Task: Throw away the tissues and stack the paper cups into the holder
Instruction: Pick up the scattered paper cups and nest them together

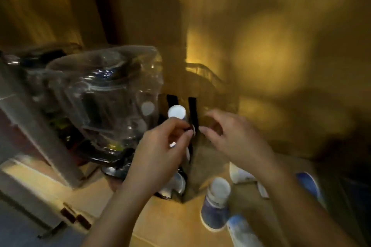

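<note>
The picture is blurred and dim. A black upright cup holder (193, 114) stands at the middle of the wooden counter, with a stack of white paper cups (176, 112) inside, bottom up. My left hand (160, 146) is closed around the cup stack in the holder, fingertips pinched near its right rail. My right hand (232, 136) hovers just right of the holder, fingers apart and curled, holding nothing. Loose blue-and-white paper cups sit on the counter below my right arm: one upside down (216, 202), one lying on its side (240, 173), another at the bottom (244, 230). No tissues are visible.
A clear plastic blender jug (112, 94) on a dark base stands directly left of the holder. A dark wire rack (208, 80) sits behind the holder against the wall. Another blue cup (309, 184) lies at the right. The counter edge runs along the lower left.
</note>
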`<state>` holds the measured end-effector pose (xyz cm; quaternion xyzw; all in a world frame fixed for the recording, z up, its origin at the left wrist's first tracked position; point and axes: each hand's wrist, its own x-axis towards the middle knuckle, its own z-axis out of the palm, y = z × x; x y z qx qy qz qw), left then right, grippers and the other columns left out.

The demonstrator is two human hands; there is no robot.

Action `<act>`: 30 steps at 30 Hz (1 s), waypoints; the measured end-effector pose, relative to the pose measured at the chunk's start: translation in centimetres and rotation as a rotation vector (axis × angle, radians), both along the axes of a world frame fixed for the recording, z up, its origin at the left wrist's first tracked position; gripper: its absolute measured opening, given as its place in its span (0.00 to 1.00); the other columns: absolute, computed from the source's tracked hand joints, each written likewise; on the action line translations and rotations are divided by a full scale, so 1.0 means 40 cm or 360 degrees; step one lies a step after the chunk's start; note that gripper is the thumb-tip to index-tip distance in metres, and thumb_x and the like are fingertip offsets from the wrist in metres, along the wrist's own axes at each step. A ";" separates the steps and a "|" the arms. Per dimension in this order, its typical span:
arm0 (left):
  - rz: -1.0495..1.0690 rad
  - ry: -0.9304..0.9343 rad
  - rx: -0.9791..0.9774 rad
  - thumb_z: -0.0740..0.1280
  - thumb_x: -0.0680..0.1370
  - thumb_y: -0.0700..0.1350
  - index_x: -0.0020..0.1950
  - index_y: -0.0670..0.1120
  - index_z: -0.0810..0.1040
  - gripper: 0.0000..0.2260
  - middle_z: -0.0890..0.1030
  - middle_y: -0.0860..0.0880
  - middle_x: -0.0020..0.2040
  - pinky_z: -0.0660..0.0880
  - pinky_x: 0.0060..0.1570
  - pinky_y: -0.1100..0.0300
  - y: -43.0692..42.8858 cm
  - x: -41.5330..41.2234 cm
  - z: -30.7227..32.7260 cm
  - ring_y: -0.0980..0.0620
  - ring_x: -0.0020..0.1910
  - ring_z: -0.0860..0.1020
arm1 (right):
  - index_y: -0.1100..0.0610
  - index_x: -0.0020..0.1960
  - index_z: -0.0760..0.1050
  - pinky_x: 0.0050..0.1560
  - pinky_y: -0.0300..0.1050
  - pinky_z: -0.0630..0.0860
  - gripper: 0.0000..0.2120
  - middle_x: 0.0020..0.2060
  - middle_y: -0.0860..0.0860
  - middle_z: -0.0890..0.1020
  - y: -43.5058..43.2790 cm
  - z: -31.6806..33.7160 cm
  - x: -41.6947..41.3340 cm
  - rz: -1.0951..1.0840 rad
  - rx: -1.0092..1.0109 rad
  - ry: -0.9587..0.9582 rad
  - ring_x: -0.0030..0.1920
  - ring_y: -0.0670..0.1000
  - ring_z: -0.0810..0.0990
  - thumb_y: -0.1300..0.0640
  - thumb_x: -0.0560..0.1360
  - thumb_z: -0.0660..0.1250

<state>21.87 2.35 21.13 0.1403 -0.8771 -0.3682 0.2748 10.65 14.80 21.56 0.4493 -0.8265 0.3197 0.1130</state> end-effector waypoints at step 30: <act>-0.0952 -0.1542 -0.1154 0.65 0.75 0.39 0.75 0.45 0.56 0.30 0.58 0.42 0.76 0.56 0.73 0.46 0.328 -0.252 -0.560 0.41 0.75 0.57 | 0.56 0.52 0.73 0.39 0.46 0.66 0.10 0.49 0.58 0.80 0.329 -0.538 -0.381 -0.0433 0.0678 -0.0600 0.50 0.60 0.77 0.54 0.73 0.62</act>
